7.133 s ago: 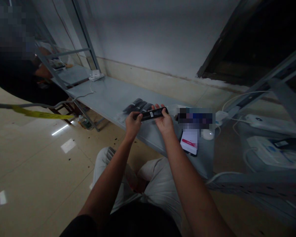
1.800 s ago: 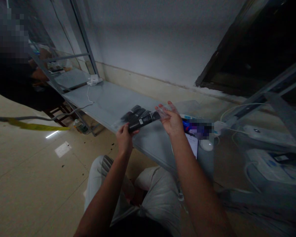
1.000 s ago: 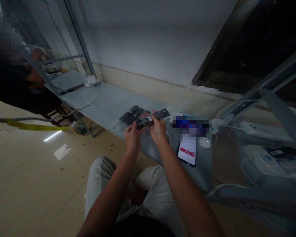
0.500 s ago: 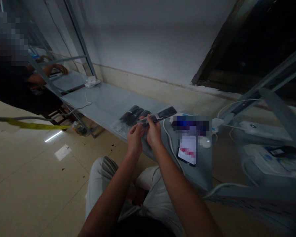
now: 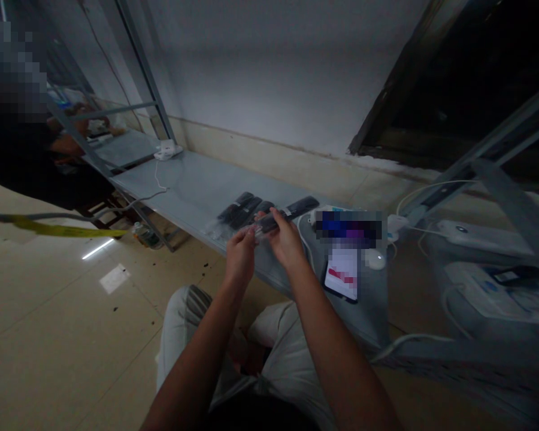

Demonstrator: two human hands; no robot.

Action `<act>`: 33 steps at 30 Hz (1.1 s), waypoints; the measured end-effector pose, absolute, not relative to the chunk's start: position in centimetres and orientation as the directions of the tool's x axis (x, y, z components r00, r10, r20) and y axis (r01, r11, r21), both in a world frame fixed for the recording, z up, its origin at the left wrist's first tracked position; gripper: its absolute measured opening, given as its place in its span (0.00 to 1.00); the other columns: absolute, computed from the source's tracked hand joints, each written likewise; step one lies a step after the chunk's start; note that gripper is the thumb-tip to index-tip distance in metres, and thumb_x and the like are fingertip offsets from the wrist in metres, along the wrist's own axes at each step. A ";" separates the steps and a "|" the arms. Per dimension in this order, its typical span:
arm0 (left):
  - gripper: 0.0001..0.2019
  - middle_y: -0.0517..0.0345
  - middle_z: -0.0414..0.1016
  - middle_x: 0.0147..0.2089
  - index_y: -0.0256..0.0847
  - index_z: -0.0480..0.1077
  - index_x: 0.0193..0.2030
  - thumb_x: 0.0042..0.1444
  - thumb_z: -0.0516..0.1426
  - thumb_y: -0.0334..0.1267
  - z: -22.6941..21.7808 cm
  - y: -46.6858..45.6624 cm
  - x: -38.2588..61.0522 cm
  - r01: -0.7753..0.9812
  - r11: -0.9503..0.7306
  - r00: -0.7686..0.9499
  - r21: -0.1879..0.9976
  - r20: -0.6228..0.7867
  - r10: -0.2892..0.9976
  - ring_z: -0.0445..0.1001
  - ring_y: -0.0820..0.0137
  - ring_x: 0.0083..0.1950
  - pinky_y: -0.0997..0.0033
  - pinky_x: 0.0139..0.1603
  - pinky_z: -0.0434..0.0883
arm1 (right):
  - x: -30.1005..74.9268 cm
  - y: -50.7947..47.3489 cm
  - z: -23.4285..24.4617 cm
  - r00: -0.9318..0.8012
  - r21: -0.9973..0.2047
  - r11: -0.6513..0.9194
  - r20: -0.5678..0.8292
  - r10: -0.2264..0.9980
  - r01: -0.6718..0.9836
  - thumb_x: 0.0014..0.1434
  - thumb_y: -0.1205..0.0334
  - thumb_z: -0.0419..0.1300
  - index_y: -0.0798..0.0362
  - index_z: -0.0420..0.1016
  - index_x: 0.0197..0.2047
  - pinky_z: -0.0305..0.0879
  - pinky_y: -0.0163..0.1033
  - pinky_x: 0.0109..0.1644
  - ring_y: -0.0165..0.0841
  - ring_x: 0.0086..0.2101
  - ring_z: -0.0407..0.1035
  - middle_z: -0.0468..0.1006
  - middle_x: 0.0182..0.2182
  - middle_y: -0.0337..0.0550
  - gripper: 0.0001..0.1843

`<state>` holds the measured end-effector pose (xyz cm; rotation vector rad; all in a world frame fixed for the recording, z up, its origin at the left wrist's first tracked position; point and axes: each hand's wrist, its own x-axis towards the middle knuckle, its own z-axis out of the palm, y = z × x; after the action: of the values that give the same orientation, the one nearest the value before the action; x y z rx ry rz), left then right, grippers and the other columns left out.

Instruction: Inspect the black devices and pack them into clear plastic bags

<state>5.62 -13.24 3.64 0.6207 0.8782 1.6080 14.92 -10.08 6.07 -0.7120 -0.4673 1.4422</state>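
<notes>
Both my hands are raised over the near edge of a grey metal table [image 5: 184,185]. My left hand [image 5: 240,254] and my right hand [image 5: 288,242] are closed and pinch the near end of a long black remote-like bar [image 5: 296,211] that sits in a clear plastic sleeve. The bar points away to the right, its far end above the table. Just behind my hands, a row of several similar black bars [image 5: 242,209] lies on the table in clear wrapping.
A phone [image 5: 341,278] with a lit screen lies to the right of my hands, beside a white round device [image 5: 376,258] and white cables. A white power strip [image 5: 167,149] is at the table's far end. Another person [image 5: 31,155] works at the left. Shelf posts stand at the right.
My right hand, open on the clear sleeve 1.8 s ago, has come in beside the left. Both now pinch the bar's near end, slightly lower than half a second ago.
</notes>
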 end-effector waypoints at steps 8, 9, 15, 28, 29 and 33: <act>0.14 0.55 0.75 0.35 0.37 0.80 0.42 0.51 0.65 0.43 4.1 -14.5 5.9 -0.516 -0.049 -0.094 0.855 0.000 0.996 0.68 0.76 0.31 0.73 0.34 0.67 | 16.9 -9.4 8.0 0.072 -0.583 -0.081 -0.234 0.970 -0.809 0.65 0.59 0.53 0.50 0.66 0.40 0.78 0.48 0.46 0.37 0.37 0.81 0.83 0.32 0.44 0.05; 0.15 0.56 0.74 0.34 0.37 0.79 0.43 0.51 0.65 0.43 4.1 -14.4 6.0 -0.515 -0.046 -0.091 0.856 -0.001 0.996 0.67 0.77 0.30 0.72 0.34 0.67 | 16.7 -9.6 7.9 0.063 -0.580 -0.088 -0.235 0.970 -0.810 0.65 0.59 0.53 0.50 0.66 0.41 0.78 0.48 0.46 0.36 0.37 0.81 0.83 0.32 0.44 0.05; 0.16 0.59 0.71 0.30 0.35 0.78 0.44 0.46 0.64 0.36 4.1 -14.4 5.4 -0.538 0.017 -0.021 0.843 -0.034 0.999 0.66 0.77 0.26 0.71 0.31 0.65 | 16.3 -10.0 6.9 0.029 -0.556 -0.120 -0.253 0.967 -0.822 0.65 0.57 0.54 0.51 0.67 0.40 0.78 0.47 0.47 0.37 0.36 0.81 0.83 0.33 0.46 0.07; 0.16 0.50 0.73 0.42 0.43 0.74 0.40 0.43 0.69 0.34 7.3 -13.0 3.5 0.312 -0.372 -0.080 0.874 0.415 0.906 0.70 0.58 0.47 0.60 0.55 0.64 | 16.8 -9.0 4.3 0.081 -0.731 -0.179 -0.305 0.949 -0.659 0.60 0.54 0.64 0.55 0.78 0.37 0.65 0.28 0.23 0.26 0.24 0.72 0.81 0.27 0.37 0.11; 0.18 0.50 0.74 0.40 0.43 0.73 0.40 0.41 0.70 0.34 7.3 -12.6 3.8 0.308 -0.348 -0.024 0.885 0.373 0.928 0.71 0.57 0.46 0.60 0.54 0.64 | 16.7 -9.1 4.1 0.074 -0.747 -0.170 -0.281 0.957 -0.643 0.58 0.55 0.65 0.55 0.78 0.36 0.65 0.28 0.24 0.26 0.24 0.72 0.81 0.27 0.37 0.11; 0.19 0.55 0.70 0.31 0.44 0.71 0.36 0.37 0.71 0.30 7.2 -11.2 4.8 0.339 -0.254 0.030 0.906 0.260 0.965 0.74 0.54 0.43 0.61 0.52 0.64 | 16.8 -9.2 3.9 0.062 -0.790 -0.080 -0.147 0.987 -0.608 0.52 0.56 0.69 0.56 0.77 0.33 0.68 0.30 0.30 0.27 0.27 0.74 0.81 0.27 0.38 0.12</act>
<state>4.76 -11.16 7.16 1.6625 1.3387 1.2318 16.76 -9.20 3.87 -0.8473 -0.5877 1.4556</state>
